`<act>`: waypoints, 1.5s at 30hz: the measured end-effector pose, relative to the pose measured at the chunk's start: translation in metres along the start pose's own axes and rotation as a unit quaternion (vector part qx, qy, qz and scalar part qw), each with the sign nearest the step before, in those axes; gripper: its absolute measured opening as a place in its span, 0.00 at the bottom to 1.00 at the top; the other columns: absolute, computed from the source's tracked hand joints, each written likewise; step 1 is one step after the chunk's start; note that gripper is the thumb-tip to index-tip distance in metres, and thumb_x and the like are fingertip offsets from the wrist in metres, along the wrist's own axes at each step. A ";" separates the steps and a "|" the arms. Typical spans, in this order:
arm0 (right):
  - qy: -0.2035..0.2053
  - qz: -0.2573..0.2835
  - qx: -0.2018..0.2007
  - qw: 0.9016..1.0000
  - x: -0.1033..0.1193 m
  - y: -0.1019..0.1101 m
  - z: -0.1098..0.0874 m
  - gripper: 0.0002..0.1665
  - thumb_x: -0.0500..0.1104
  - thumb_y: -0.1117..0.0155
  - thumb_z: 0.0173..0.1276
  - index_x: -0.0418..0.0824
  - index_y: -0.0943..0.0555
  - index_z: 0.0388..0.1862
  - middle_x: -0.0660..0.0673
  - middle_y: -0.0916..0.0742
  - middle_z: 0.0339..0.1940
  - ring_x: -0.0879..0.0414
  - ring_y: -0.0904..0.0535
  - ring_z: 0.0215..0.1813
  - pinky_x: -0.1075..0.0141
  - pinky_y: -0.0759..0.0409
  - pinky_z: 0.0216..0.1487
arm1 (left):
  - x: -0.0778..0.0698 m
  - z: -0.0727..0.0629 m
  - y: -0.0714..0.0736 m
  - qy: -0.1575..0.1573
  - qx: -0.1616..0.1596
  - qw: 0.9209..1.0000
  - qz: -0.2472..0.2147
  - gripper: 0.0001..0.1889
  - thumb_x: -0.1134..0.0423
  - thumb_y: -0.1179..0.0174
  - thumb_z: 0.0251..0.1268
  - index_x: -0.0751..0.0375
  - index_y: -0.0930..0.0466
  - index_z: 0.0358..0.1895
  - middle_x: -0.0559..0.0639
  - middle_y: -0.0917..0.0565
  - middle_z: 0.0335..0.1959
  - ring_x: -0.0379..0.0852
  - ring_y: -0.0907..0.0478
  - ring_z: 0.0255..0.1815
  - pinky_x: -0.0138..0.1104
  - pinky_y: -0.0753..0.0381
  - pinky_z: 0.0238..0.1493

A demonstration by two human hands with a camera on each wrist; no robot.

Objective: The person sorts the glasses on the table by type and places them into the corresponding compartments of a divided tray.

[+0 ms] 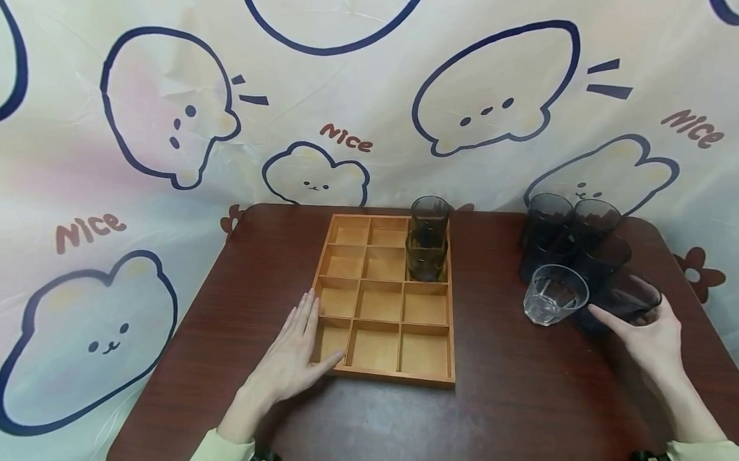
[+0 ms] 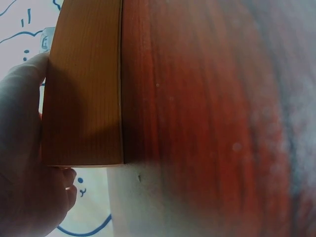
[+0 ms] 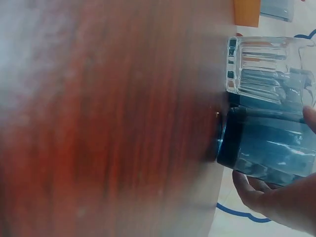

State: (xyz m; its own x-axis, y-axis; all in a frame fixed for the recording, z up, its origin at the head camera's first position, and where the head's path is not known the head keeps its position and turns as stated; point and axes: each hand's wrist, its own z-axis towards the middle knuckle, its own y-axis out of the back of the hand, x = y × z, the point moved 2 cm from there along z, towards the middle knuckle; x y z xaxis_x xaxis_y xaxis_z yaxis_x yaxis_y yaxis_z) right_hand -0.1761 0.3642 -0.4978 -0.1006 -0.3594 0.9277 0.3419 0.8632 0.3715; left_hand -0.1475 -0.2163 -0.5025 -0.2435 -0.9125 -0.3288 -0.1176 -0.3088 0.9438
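My left hand [image 1: 292,354] rests against the near left corner of a wooden compartment tray [image 1: 394,378]. Its fingers lie straight along the tray's side, thumb over the front rim. Two dark glasses, a far one [image 1: 430,212] and a nearer one [image 1: 426,257], stand in the tray's far right compartments. At the right, my right hand [image 1: 652,339] grips a tilted dark glass [image 1: 629,295] between thumb and fingers; in the right wrist view this glass [image 3: 271,143] looks bluish. Just left of it stands a clear ribbed glass [image 1: 555,297], close to my thumb.
Several more dark glasses [image 1: 548,214] are clustered behind the clear one, near the far right edge of the brown table [image 1: 491,428]. A cartoon-printed cloth [image 1: 376,86] hangs behind the table and shows at both sides.
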 end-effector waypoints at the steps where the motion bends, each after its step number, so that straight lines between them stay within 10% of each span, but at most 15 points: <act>1: -0.004 0.002 -0.002 1.000 0.000 0.001 -0.001 0.51 0.38 0.20 0.70 0.56 0.33 0.87 0.78 0.19 0.46 0.84 0.22 0.47 0.89 0.24 0.42 | 0.000 0.000 0.000 0.000 0.000 1.000 0.000 0.61 0.30 0.38 0.75 0.68 0.60 0.91 0.63 0.61 0.94 0.60 0.60 0.96 0.56 0.50 0.94; 15: 0.026 0.168 -0.029 0.985 0.004 0.003 -0.006 0.46 0.26 0.24 0.67 0.52 0.24 0.81 0.69 0.08 0.45 0.77 0.13 0.44 0.87 0.20 0.41 | -0.001 -0.001 0.000 0.004 0.002 1.000 -0.001 0.62 0.30 0.38 0.74 0.67 0.61 0.91 0.61 0.62 0.94 0.59 0.60 0.96 0.55 0.50 0.94; 27: 0.012 0.115 -0.121 0.986 0.027 0.005 -0.011 0.45 0.25 0.24 0.63 0.51 0.19 0.78 0.66 0.11 0.49 0.74 0.15 0.40 0.87 0.22 0.36 | -0.001 0.000 -0.001 -0.003 -0.008 1.000 0.001 0.61 0.31 0.38 0.74 0.69 0.59 0.91 0.64 0.59 0.94 0.61 0.58 0.95 0.58 0.48 0.93; 45: 0.160 0.134 -0.102 0.973 0.069 -0.010 -0.026 0.37 0.25 0.31 0.66 0.39 0.18 0.75 0.60 0.08 0.58 0.72 0.11 0.48 0.85 0.17 0.43 | -0.001 0.000 0.000 0.000 -0.004 1.000 -0.001 0.60 0.29 0.42 0.76 0.67 0.60 0.91 0.63 0.61 0.94 0.62 0.58 0.95 0.58 0.49 0.93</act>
State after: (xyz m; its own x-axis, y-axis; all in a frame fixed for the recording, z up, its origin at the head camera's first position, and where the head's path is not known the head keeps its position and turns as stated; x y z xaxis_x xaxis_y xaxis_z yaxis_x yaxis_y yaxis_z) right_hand -0.1618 0.3213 -0.4386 0.3017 -0.2516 0.9196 0.4972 0.8645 0.0734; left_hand -0.1472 -0.2153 -0.5022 -0.2438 -0.9116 -0.3311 -0.1104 -0.3131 0.9433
